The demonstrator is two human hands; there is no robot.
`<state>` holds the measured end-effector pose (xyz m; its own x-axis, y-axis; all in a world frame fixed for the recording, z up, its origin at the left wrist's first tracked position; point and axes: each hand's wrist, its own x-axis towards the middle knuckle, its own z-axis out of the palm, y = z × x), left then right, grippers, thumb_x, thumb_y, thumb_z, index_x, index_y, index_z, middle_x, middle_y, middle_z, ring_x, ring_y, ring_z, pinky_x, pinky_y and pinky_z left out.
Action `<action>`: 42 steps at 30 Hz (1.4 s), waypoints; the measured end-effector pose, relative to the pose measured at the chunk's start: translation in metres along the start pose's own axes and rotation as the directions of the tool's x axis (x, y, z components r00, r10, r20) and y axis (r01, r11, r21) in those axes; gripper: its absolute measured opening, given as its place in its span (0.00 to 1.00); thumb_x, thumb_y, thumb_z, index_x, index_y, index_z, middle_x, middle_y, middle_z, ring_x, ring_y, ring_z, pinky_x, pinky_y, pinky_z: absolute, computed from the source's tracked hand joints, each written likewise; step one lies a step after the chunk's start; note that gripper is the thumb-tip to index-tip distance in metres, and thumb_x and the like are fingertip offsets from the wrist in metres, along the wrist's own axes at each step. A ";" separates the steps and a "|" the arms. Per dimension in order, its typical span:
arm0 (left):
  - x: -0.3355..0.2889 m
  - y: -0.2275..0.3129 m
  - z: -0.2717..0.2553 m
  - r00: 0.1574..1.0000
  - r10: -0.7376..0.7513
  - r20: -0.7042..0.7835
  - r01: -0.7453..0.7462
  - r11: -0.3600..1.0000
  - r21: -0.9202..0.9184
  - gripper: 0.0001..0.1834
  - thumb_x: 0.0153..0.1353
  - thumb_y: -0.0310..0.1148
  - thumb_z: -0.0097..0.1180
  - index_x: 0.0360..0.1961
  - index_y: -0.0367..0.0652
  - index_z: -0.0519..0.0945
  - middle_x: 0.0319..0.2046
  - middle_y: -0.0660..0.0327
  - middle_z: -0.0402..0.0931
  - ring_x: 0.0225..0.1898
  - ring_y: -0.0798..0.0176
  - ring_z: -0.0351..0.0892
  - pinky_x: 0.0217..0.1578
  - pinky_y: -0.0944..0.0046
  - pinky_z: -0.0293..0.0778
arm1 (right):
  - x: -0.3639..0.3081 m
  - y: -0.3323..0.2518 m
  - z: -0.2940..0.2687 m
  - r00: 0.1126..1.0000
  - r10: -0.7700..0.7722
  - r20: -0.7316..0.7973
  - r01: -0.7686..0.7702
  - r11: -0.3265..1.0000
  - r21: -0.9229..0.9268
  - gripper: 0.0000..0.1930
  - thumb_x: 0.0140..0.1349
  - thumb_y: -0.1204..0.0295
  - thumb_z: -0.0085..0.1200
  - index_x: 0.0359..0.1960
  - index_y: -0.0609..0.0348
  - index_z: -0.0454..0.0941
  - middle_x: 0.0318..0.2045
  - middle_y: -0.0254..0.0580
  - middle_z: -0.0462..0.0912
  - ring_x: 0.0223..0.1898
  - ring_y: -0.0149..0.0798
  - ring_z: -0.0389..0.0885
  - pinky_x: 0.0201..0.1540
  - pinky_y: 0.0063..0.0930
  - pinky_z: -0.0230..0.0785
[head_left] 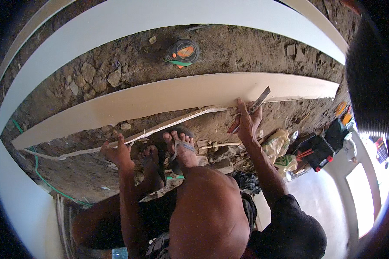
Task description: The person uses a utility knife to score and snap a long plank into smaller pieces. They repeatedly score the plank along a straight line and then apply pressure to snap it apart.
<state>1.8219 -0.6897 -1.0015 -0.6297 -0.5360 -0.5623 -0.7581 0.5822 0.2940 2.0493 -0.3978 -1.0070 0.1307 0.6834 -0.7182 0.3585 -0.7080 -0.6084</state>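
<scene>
A long, narrow beige board point(173, 96) lies across the dirt in front of me. Along its near edge runs a thin white strip point(173, 124) with a rough, ragged edge, partly split away from the board. My left hand point(119, 153) is closed around this strip left of my feet. In my right hand point(250, 123) is a knife point(260, 97), its flat grey blade pointing up and right over the board and a reddish end showing below the fingers. The right index fingertip touches the board's near edge.
Beyond the board lies a black and orange tape measure point(186, 52), with stones point(88, 72) to its left. Long white panels point(160, 15) curve across the far side. A green string point(36, 168) runs at left. Bags point(275, 144) and a black tool case point(322, 146) are at right.
</scene>
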 end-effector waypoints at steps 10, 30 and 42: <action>-0.078 0.089 0.089 -0.205 0.466 0.861 -0.907 -0.422 0.013 0.43 0.58 0.38 0.64 0.72 0.50 0.56 0.73 0.53 0.49 0.71 0.44 0.49 0.58 0.35 0.56 | 0.009 0.027 0.007 0.977 -0.137 -0.166 0.172 0.961 0.216 0.18 0.60 0.78 0.61 0.49 0.55 0.67 0.29 0.37 0.77 0.12 0.29 0.68 0.05 0.24 0.62; -0.127 0.102 0.167 -0.257 0.126 0.958 -0.783 -0.608 -0.130 0.64 0.39 0.31 0.73 0.75 0.43 0.43 0.70 0.42 0.47 0.68 0.39 0.52 0.50 0.25 0.64 | -0.052 0.037 -0.156 0.857 -0.509 -0.077 0.336 0.667 -0.665 0.15 0.72 0.58 0.50 0.44 0.58 0.73 0.29 0.34 0.75 0.30 0.31 0.70 0.33 0.29 0.65; -0.212 0.009 0.205 -0.563 0.349 0.749 -0.798 -0.465 -0.383 0.39 0.52 0.47 0.68 0.62 0.40 0.68 0.60 0.47 0.65 0.60 0.43 0.67 0.49 0.37 0.68 | 0.048 -0.124 -0.141 0.554 -0.457 0.696 0.805 0.081 -0.588 0.16 0.72 0.59 0.48 0.41 0.62 0.74 0.29 0.57 0.79 0.34 0.61 0.79 0.36 0.49 0.69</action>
<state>1.9835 -0.4455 -1.0383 0.2170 0.9630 -0.1598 0.7902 -0.0772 0.6080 2.1415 -0.2519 -0.9184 -0.7346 0.5785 -0.3545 0.6775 0.5975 -0.4290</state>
